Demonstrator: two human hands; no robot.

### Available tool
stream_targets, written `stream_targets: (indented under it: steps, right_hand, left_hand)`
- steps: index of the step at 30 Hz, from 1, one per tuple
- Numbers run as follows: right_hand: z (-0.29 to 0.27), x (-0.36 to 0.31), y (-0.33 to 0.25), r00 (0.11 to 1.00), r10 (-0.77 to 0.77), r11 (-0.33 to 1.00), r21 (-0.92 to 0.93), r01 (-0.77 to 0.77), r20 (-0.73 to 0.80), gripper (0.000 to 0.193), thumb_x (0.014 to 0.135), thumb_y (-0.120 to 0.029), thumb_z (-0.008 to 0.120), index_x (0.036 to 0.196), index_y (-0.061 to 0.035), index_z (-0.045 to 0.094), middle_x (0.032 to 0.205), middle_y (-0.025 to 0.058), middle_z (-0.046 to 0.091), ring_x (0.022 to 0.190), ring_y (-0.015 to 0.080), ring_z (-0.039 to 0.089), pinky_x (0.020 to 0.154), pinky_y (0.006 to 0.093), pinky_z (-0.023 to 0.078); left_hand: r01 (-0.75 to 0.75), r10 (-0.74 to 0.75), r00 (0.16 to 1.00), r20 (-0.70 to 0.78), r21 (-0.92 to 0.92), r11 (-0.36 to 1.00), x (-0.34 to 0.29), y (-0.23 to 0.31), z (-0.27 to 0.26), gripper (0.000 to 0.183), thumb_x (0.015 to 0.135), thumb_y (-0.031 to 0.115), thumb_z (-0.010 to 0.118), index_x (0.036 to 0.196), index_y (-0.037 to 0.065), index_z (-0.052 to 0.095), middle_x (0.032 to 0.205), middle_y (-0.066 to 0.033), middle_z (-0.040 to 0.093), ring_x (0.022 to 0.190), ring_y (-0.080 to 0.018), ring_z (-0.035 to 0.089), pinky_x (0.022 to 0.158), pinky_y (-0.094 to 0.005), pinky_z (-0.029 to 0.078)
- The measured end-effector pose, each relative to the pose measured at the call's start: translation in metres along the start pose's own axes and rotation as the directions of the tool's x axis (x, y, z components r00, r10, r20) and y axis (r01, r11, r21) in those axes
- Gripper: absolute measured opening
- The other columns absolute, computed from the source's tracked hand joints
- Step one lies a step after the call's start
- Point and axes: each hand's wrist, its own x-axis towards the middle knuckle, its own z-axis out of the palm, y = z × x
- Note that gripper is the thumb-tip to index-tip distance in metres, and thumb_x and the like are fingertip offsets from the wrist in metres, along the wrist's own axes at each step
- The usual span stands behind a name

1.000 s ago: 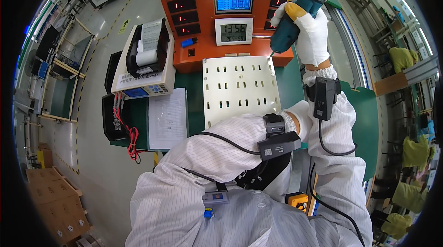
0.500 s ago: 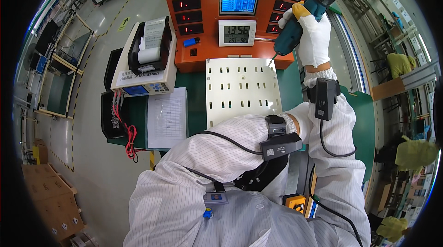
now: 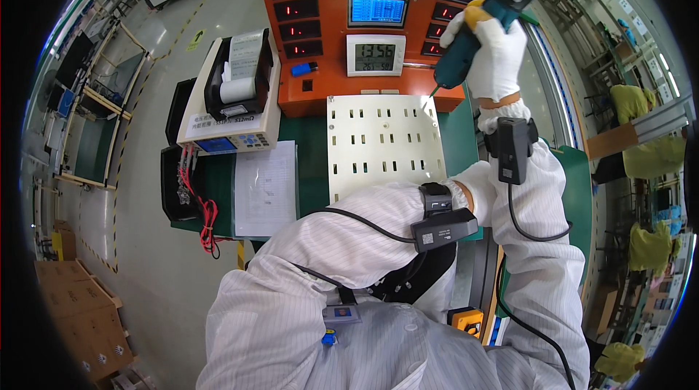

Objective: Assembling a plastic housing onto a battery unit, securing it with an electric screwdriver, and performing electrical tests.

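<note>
In a white glove, my right hand (image 3: 498, 58) is closed around a dark green power screwdriver (image 3: 459, 55). Its thin bit points down at the far right corner of a cream panel (image 3: 382, 146) with rows of slots; I cannot tell whether the tip touches. My left forearm crosses in front of me over the panel's near edge. Only a bit of my gloved left hand (image 3: 478, 184) shows, since my right forearm covers its fingers.
Behind the panel stands an orange tester (image 3: 306, 88) with red displays and a digital clock (image 3: 375, 55). To the left are a beige meter (image 3: 251, 139) under a small printer (image 3: 237, 77), red leads (image 3: 208, 219), black bins (image 3: 175, 193) and a paper sheet (image 3: 266, 201).
My right hand and the screwdriver have shifted slightly, with the bit still at the panel's far right corner. My left arm looks nearly unmoved, and the whole view has shifted a little.
</note>
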Motion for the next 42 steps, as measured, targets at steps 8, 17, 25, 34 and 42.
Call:
stream_targets:
  steps: [8,17,25,34,42]
  right_hand:
    - [0.087,0.01,-0.045,0.997,-0.06,0.952,0.304,0.04,0.058,0.024,0.094,-0.026,0.051,0.088,-0.0033,0.056,0.072,0.0085,0.061,0.066,0.0196,0.061,0.066,0.0313,0.051]
    - [0.123,-0.005,0.012,0.975,0.079,0.957,0.259,-0.133,0.208,0.025,0.083,-0.012,0.074,0.099,0.0008,0.06,0.078,0.01,0.066,0.065,0.0173,0.067,0.061,0.0311,0.058]
    - [0.125,-0.013,0.028,0.97,0.117,0.977,0.153,-0.151,0.211,0.034,0.081,-0.016,0.077,0.106,-0.0005,0.059,0.084,0.0095,0.067,0.07,0.018,0.069,0.064,0.0313,0.059]
    - [0.125,-0.01,0.027,0.968,0.099,0.991,0.064,-0.116,0.23,0.039,0.08,-0.017,0.079,0.109,-0.0007,0.059,0.087,0.0089,0.067,0.074,0.0162,0.069,0.068,0.031,0.06]
    - [0.126,-0.005,0.023,0.9,0.136,0.989,0.0,-0.15,0.413,0.028,0.087,-0.021,0.07,0.105,-0.0029,0.058,0.085,0.0098,0.068,0.077,0.0185,0.068,0.069,0.0336,0.058]
  left_hand:
    - [-0.053,0.083,0.917,-0.391,0.088,0.995,-0.004,-0.011,0.016,0.032,0.078,0.041,0.068,0.086,0.01,0.071,0.081,-0.0156,0.069,0.08,-0.0365,0.068,0.071,-0.0393,0.055]
    - [-0.023,0.02,0.99,-0.143,-0.023,0.999,-0.013,-0.02,0.014,0.032,0.079,0.04,0.068,0.087,0.01,0.07,0.083,-0.0157,0.069,0.081,-0.0363,0.068,0.072,-0.0391,0.054]
    - [-0.022,0.018,0.995,-0.094,-0.046,0.999,-0.014,-0.023,0.013,0.031,0.08,0.039,0.068,0.089,0.009,0.07,0.085,-0.0158,0.069,0.082,-0.0361,0.068,0.073,-0.039,0.054]
    - [-0.016,0.014,0.998,-0.059,-0.046,0.999,-0.015,-0.021,0.011,0.031,0.081,0.039,0.068,0.091,0.009,0.07,0.087,-0.0159,0.068,0.083,-0.0359,0.067,0.074,-0.0388,0.054]
    - [-0.007,0.006,0.999,-0.039,-0.037,0.999,-0.016,-0.02,0.011,0.031,0.081,0.038,0.068,0.092,0.009,0.069,0.089,-0.016,0.068,0.084,-0.0357,0.067,0.075,-0.0386,0.054]
